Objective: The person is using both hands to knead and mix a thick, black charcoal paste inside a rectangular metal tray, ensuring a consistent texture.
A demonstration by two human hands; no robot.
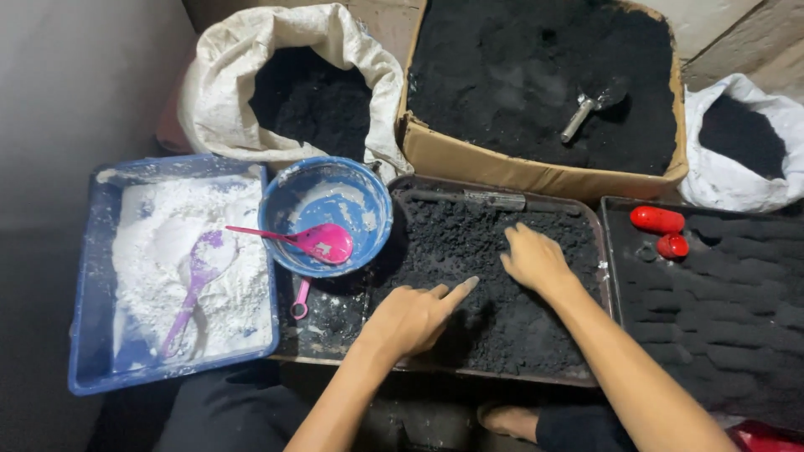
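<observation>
My left hand (pixel 416 315) rests on the black powder (pixel 494 251) in a dark tray (pixel 586 218), its forefinger stretched out toward the right. My right hand (pixel 533 258) presses fingers-down into the same powder a little farther back. Neither hand holds a tool. Left of the tray stands a blue bowl (pixel 356 180) smeared with white, with a pink spoon (pixel 314 241) lying across it. A second pink spoon handle (pixel 300 300) shows below the bowl.
A blue bin (pixel 92 268) holds white powder and a purple scoop (pixel 194 285). Behind are a white sack (pixel 251 50) of black powder, a cardboard box (pixel 469 159) of it with a metal scoop (pixel 590 105), and another sack (pixel 737 176). A right tray (pixel 615 209) carries red cylinders (pixel 657 220).
</observation>
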